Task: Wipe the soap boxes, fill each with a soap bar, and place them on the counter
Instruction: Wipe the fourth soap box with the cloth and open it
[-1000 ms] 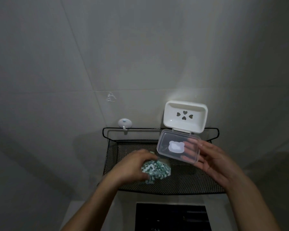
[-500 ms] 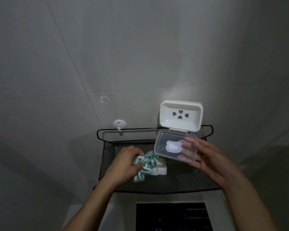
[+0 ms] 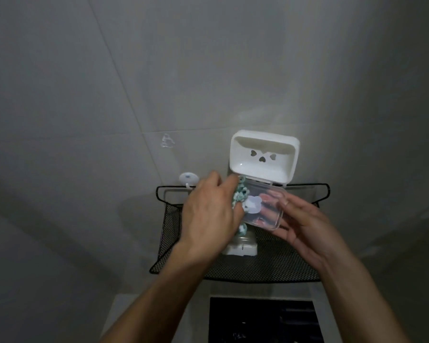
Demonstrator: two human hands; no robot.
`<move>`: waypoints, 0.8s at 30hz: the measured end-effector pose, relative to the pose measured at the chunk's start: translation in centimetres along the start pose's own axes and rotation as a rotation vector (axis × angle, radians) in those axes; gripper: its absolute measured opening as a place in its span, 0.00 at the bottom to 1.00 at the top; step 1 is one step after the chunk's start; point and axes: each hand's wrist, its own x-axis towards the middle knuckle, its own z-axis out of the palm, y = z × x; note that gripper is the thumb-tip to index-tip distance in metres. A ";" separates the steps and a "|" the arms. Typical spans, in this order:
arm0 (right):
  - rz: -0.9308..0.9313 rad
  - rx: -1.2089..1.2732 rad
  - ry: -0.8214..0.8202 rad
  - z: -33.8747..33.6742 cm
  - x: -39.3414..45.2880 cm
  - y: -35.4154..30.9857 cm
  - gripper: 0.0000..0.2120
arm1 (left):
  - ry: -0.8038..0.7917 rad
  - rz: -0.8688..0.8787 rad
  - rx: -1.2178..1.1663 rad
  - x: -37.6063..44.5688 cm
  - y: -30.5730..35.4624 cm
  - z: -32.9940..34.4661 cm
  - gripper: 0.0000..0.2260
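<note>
An open white soap box (image 3: pixel 264 158) with heart-shaped holes is held up above a black mesh shelf (image 3: pixel 270 271). Its clear lid (image 3: pixel 265 206), marked with a white bear shape, hangs open toward me. My right hand (image 3: pixel 305 229) supports the lid from beneath, fingers showing through the plastic. My left hand (image 3: pixel 208 214) grips a green-and-white patterned cloth (image 3: pixel 240 194) and presses it against the lid's left side. A second, closed white soap box (image 3: pixel 240 246) sits on the shelf under my hands.
The shelf hangs on a grey tiled wall. A round white hook (image 3: pixel 188 179) and a clear hook (image 3: pixel 167 141) stick to the wall at the left. A dark opening (image 3: pixel 263 318) lies below the shelf.
My left hand has lifted the cloth from the shelf up to the clear lid. The second soap box on the shelf has come into view. My right hand keeps holding the open box.
</note>
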 end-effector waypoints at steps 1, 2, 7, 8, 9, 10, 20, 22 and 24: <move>-0.006 0.000 0.003 0.1 -0.1 0.0 0.15 | -0.013 -0.009 0.062 -0.1 0.3 0.4 0.16; -0.012 0.000 0.009 0.2 -0.1 0.1 0.14 | -0.028 -0.018 0.110 -0.3 0.6 0.7 0.16; -0.022 -0.009 0.046 0.2 -0.4 0.6 0.13 | -0.100 -0.065 0.189 -0.4 1.4 1.8 0.16; -0.022 -0.013 0.046 0.2 -0.4 0.6 0.13 | -0.113 -0.076 0.173 -0.3 1.4 1.9 0.15; -0.022 -0.014 0.044 0.3 -0.5 0.7 0.13 | -0.122 -0.086 0.152 -0.2 1.5 2.0 0.14; -0.021 -0.012 0.041 0.3 -0.5 0.7 0.13 | -0.127 -0.095 0.128 0.0 1.5 2.0 0.12; -0.030 0.055 -0.008 0.0 -0.1 0.0 0.14 | -0.247 0.123 -0.007 1.3 2.5 1.2 0.19; -0.032 0.075 -0.012 0.1 -0.1 0.0 0.13 | -0.257 0.154 0.005 1.5 2.4 1.0 0.19; -0.034 0.082 -0.017 0.1 -0.1 0.0 0.15 | -0.234 0.164 0.019 1.7 2.1 0.9 0.18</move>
